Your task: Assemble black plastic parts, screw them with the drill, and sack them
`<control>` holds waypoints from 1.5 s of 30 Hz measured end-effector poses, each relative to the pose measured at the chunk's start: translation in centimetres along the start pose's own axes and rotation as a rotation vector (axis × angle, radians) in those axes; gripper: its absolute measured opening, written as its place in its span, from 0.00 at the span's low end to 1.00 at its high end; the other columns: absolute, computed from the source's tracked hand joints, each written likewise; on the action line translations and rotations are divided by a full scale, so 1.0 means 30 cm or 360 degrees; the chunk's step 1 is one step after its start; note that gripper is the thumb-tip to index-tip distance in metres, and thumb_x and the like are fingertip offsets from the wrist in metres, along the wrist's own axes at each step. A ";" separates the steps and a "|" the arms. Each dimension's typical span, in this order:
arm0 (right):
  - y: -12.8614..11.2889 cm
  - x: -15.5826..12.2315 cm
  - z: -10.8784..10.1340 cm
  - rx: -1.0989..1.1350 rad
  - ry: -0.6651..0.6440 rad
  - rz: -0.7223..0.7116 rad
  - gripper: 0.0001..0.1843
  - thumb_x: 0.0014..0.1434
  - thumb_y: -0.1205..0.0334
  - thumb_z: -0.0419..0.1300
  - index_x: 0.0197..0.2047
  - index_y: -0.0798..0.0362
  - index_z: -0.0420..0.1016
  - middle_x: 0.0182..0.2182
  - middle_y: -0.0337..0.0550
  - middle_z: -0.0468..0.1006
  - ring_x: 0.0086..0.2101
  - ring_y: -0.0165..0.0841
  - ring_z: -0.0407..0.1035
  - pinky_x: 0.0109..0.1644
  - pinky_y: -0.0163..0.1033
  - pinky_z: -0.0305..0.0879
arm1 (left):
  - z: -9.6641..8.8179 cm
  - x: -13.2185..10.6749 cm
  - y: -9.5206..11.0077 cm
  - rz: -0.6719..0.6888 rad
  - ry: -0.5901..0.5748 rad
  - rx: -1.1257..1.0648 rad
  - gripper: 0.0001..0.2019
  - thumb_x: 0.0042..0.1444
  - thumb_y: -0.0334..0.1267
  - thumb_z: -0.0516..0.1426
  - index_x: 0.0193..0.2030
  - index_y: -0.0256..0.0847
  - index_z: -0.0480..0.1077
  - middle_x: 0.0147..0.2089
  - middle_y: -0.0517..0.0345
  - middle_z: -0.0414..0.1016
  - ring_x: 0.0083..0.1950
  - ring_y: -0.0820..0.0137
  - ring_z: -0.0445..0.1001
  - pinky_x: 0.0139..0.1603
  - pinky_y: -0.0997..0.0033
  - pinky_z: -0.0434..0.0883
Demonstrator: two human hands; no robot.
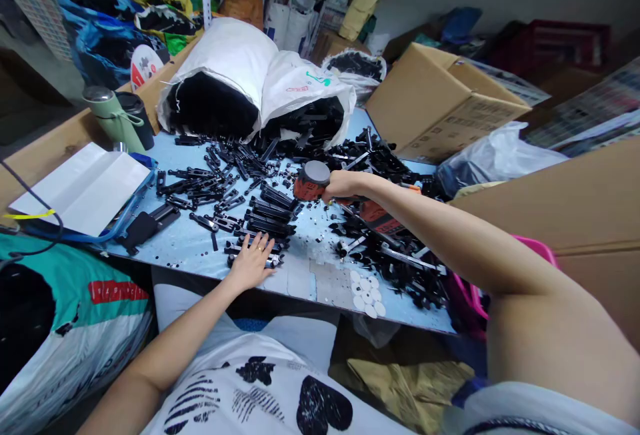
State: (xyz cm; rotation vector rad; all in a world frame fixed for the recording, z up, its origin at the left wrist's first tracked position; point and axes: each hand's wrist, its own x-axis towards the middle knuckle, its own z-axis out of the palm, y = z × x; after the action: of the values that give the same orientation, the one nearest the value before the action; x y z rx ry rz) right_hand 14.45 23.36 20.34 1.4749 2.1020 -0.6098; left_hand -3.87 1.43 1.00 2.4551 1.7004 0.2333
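My left hand lies flat with fingers spread on the near end of a row of black plastic parts, which are long and narrow, set side by side. My right hand is wrapped round the grip of an orange and black cordless drill. Its round grey back end faces up, beyond the row's right side; its tip is hidden. More orange casing shows beneath my right forearm. Small screw-like bits are scattered between the row and a heap of black parts on the right.
Two white sacks spill black pieces at the back of the blue table. Loose black parts lie left of the row. A cardboard box stands back right; a green bottle and a paper-topped tray are left.
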 end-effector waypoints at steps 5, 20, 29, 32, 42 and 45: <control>-0.032 -0.023 0.038 0.0149 -0.0120 -0.0079 0.12 0.42 0.65 0.62 0.34 0.57 0.73 0.17 0.36 0.66 0.18 0.28 0.61 0.21 0.33 0.57 | 0.010 0.001 -0.002 0.0005 0.0019 -0.0015 0.38 0.57 0.57 0.49 0.68 0.37 0.47 0.69 0.44 0.50 0.70 0.55 0.43 0.68 0.48 0.38; -0.123 -0.155 0.117 -0.0030 -0.0229 -0.0065 0.10 0.42 0.65 0.61 0.31 0.57 0.73 0.18 0.38 0.68 0.19 0.30 0.64 0.23 0.34 0.60 | 0.003 -0.004 -0.006 0.0008 0.0021 -0.0041 0.37 0.58 0.55 0.49 0.68 0.33 0.49 0.69 0.43 0.50 0.70 0.54 0.44 0.68 0.49 0.39; -0.173 -0.246 0.140 -0.0188 -0.0102 -0.0071 0.10 0.42 0.62 0.60 0.31 0.55 0.76 0.20 0.40 0.72 0.22 0.32 0.68 0.23 0.33 0.61 | 0.005 -0.003 -0.007 0.0024 0.0025 -0.0044 0.37 0.58 0.55 0.50 0.67 0.32 0.49 0.68 0.41 0.52 0.69 0.53 0.46 0.67 0.47 0.41; -0.195 -0.257 0.156 -0.0171 -0.0186 -0.0108 0.12 0.41 0.63 0.61 0.32 0.55 0.77 0.21 0.41 0.73 0.23 0.32 0.69 0.24 0.33 0.62 | 0.007 -0.003 -0.005 0.0024 0.0053 -0.0046 0.37 0.57 0.55 0.51 0.67 0.33 0.50 0.68 0.41 0.53 0.69 0.52 0.47 0.67 0.47 0.42; -0.253 -0.315 0.205 -0.0522 0.0040 -0.0160 0.13 0.41 0.58 0.61 0.30 0.57 0.78 0.25 0.47 0.76 0.28 0.38 0.72 0.27 0.35 0.63 | 0.006 -0.011 0.000 0.0031 0.0147 -0.0068 0.36 0.55 0.52 0.54 0.65 0.30 0.54 0.66 0.37 0.55 0.68 0.50 0.49 0.66 0.46 0.44; -0.274 -0.364 0.212 -0.0548 0.0039 -0.0214 0.13 0.40 0.58 0.61 0.28 0.56 0.78 0.25 0.47 0.76 0.29 0.39 0.73 0.27 0.35 0.63 | 0.014 -0.014 -0.002 0.0046 0.0193 -0.0089 0.35 0.54 0.51 0.56 0.63 0.28 0.57 0.65 0.34 0.57 0.68 0.49 0.50 0.66 0.45 0.43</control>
State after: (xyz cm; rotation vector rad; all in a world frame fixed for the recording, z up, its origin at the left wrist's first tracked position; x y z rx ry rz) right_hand 10.72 8.96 22.86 1.1625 2.2047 -0.2583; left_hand -4.00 1.04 0.56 2.4727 1.6804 0.4358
